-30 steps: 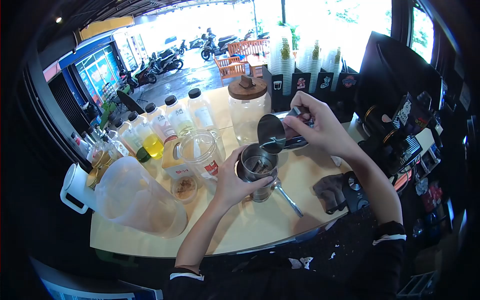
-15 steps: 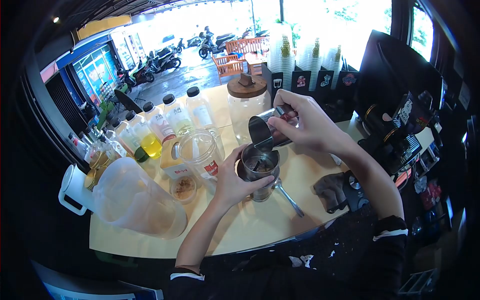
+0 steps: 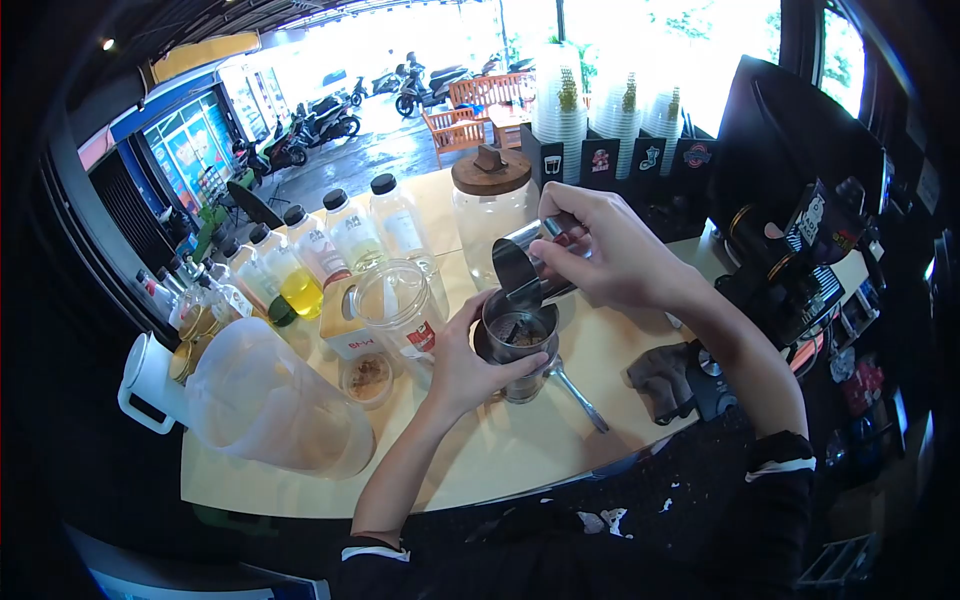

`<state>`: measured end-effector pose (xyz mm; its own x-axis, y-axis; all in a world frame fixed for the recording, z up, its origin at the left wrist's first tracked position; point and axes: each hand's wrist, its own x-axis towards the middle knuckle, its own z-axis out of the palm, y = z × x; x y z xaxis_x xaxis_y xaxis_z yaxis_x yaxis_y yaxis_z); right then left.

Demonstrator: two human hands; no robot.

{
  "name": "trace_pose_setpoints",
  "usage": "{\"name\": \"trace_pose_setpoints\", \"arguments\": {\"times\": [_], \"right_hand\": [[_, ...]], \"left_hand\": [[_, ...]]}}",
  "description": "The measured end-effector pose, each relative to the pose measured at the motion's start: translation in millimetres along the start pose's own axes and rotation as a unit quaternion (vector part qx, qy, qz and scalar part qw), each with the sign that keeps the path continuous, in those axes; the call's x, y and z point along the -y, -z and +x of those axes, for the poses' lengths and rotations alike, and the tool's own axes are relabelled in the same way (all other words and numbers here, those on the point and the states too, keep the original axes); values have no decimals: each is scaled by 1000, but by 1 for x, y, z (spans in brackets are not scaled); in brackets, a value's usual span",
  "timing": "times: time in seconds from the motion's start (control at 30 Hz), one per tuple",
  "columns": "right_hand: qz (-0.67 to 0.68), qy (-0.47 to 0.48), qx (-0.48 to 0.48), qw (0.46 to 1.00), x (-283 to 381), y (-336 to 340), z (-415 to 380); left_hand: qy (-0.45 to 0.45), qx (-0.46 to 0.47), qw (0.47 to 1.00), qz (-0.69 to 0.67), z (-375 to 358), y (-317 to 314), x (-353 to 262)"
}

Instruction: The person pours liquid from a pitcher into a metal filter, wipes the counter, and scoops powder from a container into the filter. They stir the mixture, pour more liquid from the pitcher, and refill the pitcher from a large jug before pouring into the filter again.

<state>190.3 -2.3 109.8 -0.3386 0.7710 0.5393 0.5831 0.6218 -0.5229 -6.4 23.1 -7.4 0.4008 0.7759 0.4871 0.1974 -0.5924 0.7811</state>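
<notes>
Around cup (image 3: 521,343), left hand (image 3: 474,360); above, pitcher (image 3: 519,270) in right hand (image 3: 612,255)

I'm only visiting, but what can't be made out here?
All in the head view:
Metal pitcher: contents lost in the dark inside.
Metal cup: part of its wall covered by the left hand.
Bottles: label lettering too small and blurred to read.
Street: its far end washed out by glare.

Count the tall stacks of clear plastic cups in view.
3: the left stack, the middle stack and the right stack, all in the black panelled holder. More may be hidden.
</notes>
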Motion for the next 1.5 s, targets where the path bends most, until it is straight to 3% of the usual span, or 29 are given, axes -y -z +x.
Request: {"name": "trace_pose_setpoints", "arguments": {"times": [0.37,0.73,0.97,1.5], "right_hand": [[-26,43,-9,999,5,0,2],[-48,-1,-7,999,4,7,-4],[-14,-22,-12,1000,7,11,-7],[-52,66,-24,996,12,2,-2]], "left_hand": [[-10,-3,1000,24,-1,-2,1],[8,-7,1000,23,-1,2,-4],[-41,-48,996,55,-1,-2,6],[-57,-54,992,96,-5,-7,5]]}}
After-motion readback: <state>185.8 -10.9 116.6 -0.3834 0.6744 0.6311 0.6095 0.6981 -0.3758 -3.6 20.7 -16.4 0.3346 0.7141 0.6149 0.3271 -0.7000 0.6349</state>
